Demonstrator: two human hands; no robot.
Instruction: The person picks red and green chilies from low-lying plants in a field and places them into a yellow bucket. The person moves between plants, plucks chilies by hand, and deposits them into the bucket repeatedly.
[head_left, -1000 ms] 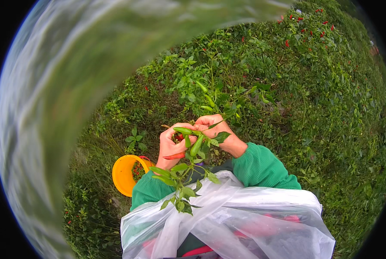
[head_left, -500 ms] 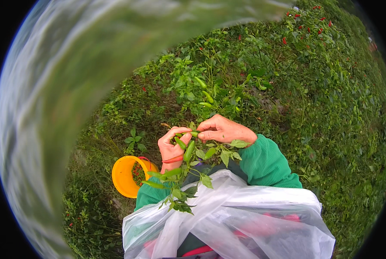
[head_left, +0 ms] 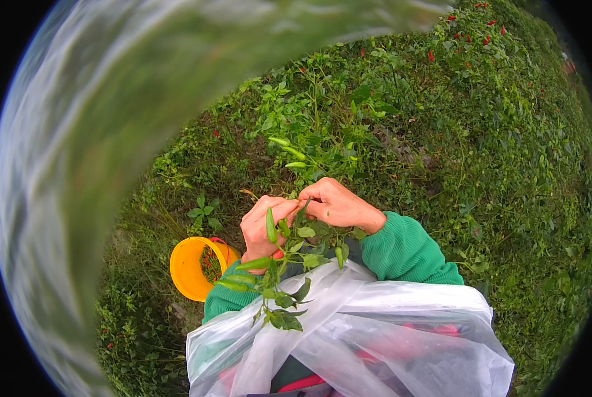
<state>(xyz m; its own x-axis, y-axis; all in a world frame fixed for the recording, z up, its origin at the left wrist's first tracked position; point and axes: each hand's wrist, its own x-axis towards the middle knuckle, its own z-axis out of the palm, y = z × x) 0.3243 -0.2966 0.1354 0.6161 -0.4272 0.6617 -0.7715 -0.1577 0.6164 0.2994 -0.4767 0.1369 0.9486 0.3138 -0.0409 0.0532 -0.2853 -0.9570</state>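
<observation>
Fingers of the left hand (head_left: 264, 228): curled shut around the stem of a cut pepper sprig (head_left: 279, 278), thumb and forefinger pinched at its upper end. Fingers of the right hand (head_left: 339, 206): drawn together, tips closed on the top of the same sprig at about 9 o'clock from the knuckles, where they meet the left hand; whether they nip a stalk or a leaf cannot be told. Sprig: held at centre of view, just above the mouth of a clear plastic bag (head_left: 375, 337) at 6 o'clock, a placement that reads as keeping picked fruit over the bag. Long axis: roughly upright in the picture, from the pinch at 12 o'clock down to leafy tips at 6 o'clock overlapping the bag's rim. Green chilli pods (head_left: 270, 225): several on the sprig; one slim pod lies along the left fingers, pointing 12 to 6; two more below point toward 9 o'clock. Sleeves: green, both entering from 6 o'clock. Yellow bucket (head_left: 189, 268): at 9 o'clock from the hands, on the ground, well within reach, with red and green pods inside. Standing pepper plant (head_left: 312, 142): at 12 o'clock, just beyond the hands, bearing pale green pods. Ground cover: dense green foliage, red pods (head_left: 471, 30) scattered toward 1 o'clock. Blurred greenish band: across 10 to 12 o'clock, unidentifiable.
</observation>
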